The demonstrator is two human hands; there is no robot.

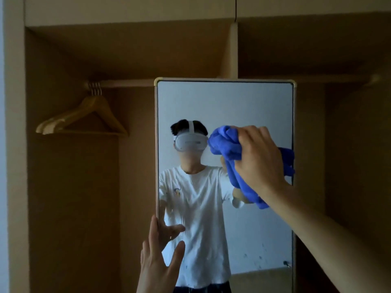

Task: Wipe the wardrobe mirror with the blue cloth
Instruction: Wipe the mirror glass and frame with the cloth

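Note:
A tall framed mirror [224,102] stands upright inside the open wardrobe, reflecting a person in a white shirt. My right hand [260,155] is shut on a bunched blue cloth [227,144] and presses it against the glass at the mirror's upper right. A tail of the cloth hangs down below the hand. My left hand [157,261] has its fingers spread, with fingertips at the mirror's left edge low down. Smears and small specks show on the lower glass.
Several wooden hangers [84,117] hang from a rail [127,83] at the upper left of the wardrobe. A vertical divider panel [231,51] rises above the mirror. Dark brown wardrobe walls lie on both sides.

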